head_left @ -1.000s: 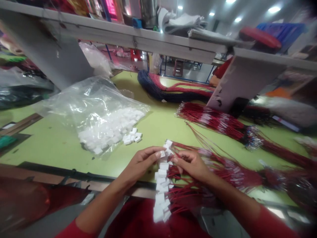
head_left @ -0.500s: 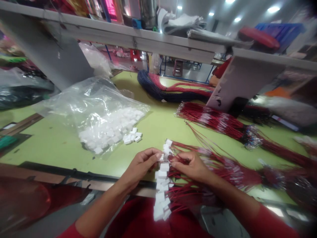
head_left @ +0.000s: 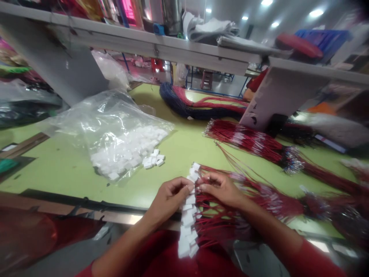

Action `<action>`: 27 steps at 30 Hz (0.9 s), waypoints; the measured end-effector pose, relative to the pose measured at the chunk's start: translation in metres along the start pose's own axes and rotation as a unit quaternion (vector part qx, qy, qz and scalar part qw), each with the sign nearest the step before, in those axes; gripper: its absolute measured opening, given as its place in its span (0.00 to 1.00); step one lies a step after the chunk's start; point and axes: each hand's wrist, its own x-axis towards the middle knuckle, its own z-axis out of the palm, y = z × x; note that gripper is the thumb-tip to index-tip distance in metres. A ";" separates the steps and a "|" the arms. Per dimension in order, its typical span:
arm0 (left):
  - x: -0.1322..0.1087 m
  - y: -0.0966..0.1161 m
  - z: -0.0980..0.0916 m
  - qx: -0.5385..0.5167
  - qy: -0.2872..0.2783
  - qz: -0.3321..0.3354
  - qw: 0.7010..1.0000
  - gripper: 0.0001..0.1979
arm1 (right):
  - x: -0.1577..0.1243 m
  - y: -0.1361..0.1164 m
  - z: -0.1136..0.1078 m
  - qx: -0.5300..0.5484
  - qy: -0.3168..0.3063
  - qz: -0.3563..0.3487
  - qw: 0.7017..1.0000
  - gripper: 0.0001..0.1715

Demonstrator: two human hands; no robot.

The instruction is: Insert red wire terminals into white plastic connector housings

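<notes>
Red wires with white plastic connector housings point(head_left: 188, 220) on their ends lie in a column near the table's front edge. At the upper part of this column, my left hand point(head_left: 173, 195) pinches a white connector housing, mostly covered by thumb and forefinger. Just to its right, my right hand point(head_left: 223, 189) is closed on a thin red wire, its fingertips close to that housing. The red wires point(head_left: 271, 198) run off to the right beneath my right forearm. Loose white housings point(head_left: 153, 159) lie beside a clear plastic bag point(head_left: 106, 111) full of more of them.
Another bundle of red wires point(head_left: 245, 136) with bare metal ends lies behind my right hand. Farther back are blue and pink wires point(head_left: 184, 102). A grey shelf point(head_left: 138, 40) spans the table on upright panels. Another person's arm point(head_left: 250, 93) shows beyond the right panel.
My left hand has moved slightly right, so its fingertips are closer to those of my right hand. The bag and the wire bundles lie as before.
</notes>
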 end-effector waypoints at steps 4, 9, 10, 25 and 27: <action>-0.004 0.007 -0.005 0.127 0.004 0.054 0.990 0.11 | 0.000 0.000 -0.007 -0.038 0.035 -0.001 0.999 0.17; -0.004 0.009 -0.005 0.167 -0.002 0.082 0.982 0.10 | -0.006 0.003 -0.008 -0.078 0.069 0.007 0.995 0.10; -0.003 0.009 -0.005 0.170 -0.004 0.086 0.982 0.09 | -0.007 0.004 -0.008 -0.075 0.067 0.000 0.995 0.09; 0.032 0.007 -0.001 0.191 -0.011 0.237 0.952 0.08 | -0.018 0.001 -0.006 -0.042 -0.094 -0.009 0.995 0.35; 0.036 0.007 0.001 0.167 -0.025 0.216 0.962 0.06 | -0.017 0.002 -0.005 -0.043 -0.077 -0.006 0.996 0.38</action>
